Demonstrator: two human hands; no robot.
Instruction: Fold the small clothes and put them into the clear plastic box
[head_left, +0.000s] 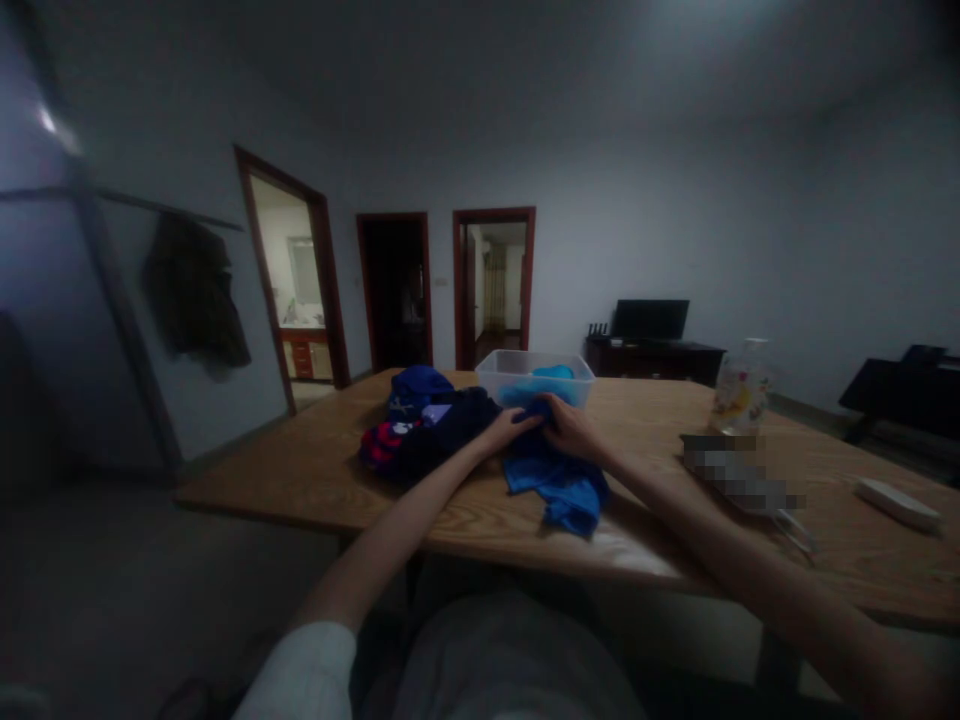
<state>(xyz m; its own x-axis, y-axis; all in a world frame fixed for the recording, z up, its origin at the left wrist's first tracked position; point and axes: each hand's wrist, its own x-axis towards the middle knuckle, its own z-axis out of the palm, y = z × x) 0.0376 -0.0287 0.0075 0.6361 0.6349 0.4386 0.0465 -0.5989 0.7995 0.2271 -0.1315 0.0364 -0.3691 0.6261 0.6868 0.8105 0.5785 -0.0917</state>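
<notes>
A blue piece of clothing (pixel 559 492) lies in loose folds on the wooden table in front of me, its upper part bunched and darker. My left hand (pixel 513 426) grips its upper left side, fingers closed on the cloth. Close beside it, my right hand (pixel 568 427) has closed on the same cloth from the right. To the left is a heap of clothes: a dark garment (pixel 450 432), a blue one (pixel 421 384) at the back, and a red-and-dark patterned one (pixel 381 452). Just behind my hands stands a clear plastic bin (pixel 499 370) with light blue cloth (pixel 553 377) inside.
Toward the right of the table (pixel 300 470) stand a clear patterned jug (pixel 739 395), a blurred-out flat item (pixel 739 478) and a long white object (pixel 896 504). The table's near edge runs below my forearms. Farther off are doorways and a cabinet with a screen (pixel 651 319).
</notes>
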